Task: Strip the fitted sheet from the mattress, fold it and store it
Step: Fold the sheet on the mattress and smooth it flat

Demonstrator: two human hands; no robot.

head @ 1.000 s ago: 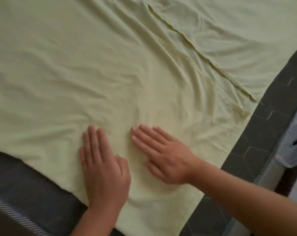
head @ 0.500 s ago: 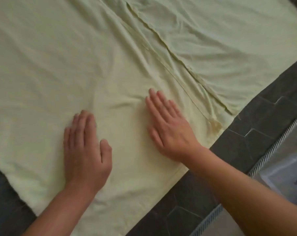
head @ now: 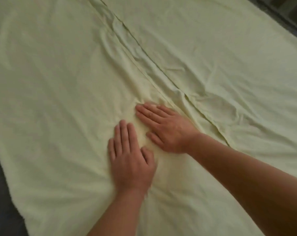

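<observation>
The pale green fitted sheet (head: 59,86) lies spread over the dark mattress (head: 1,193) and fills most of the view. A folded-over edge runs as a diagonal seam from the top centre down to the right. My left hand (head: 130,159) lies flat on the sheet near the middle, fingers straight and together. My right hand (head: 163,126) lies flat just right of it, fingers pointing up-left, close beside the seam. Small wrinkles bunch around the fingertips of my right hand.
Dark mattress fabric shows along the left edge and at the top right corner (head: 290,12). The sheet's ragged left border runs down the left side of the view.
Both hands have slid forward across the sheet, away from its near edge, and now lie close together. The view has shifted, so the mattress corner at the right is out of sight.
</observation>
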